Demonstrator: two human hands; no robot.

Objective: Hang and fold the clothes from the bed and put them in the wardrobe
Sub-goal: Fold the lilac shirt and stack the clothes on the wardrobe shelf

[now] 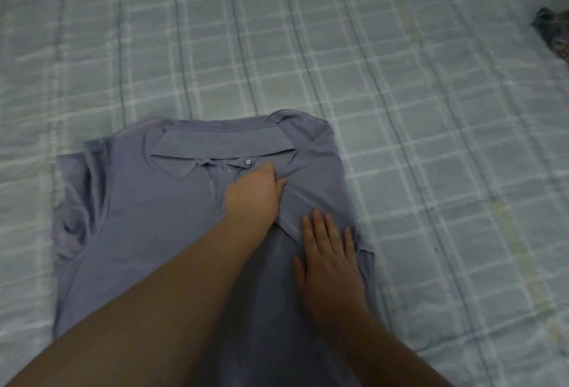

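Slate-blue soft knit polo shirt [147, 217] lies face up and spread flat on the bed, collar [215, 146] at the far end, hem end running toward the person and out of the bottom of the view. Long axis: near to far, roughly in line with the forearms.

Right-side panel and sleeve [311, 189] already turned inward over the chest; its folded edge runs diagonally just by both hands. Left-side sleeve [74, 211] not yet folded, bunched at the shirt's outer edge, well away from either hand.

Left hand [255, 192] reaches across to just below the buttoned placket [248, 161]. Fingers curl down into the cloth at the inner edge of the folded panel; looks like a pinch on the fabric, though the fingertips are hidden under the hand, so that reading is tentative.

Right hand [328, 257] lies just nearer and to the right of that grip, fingers straight and spread, palm flat on the folded panel, pressing it down and holding nothing.

Judgement: step in hand is setting the first side fold. The unfolded side lies to the left of the grip, across the shirt's width; the left arm already spans it and is the nearer one.

Beneath: pale green-and-white plaid quilted bedspread [400, 109]. Far to the right of both hands, at the frame edge, a dark patterned piece of cloth [551, 29], too blurred to identify.
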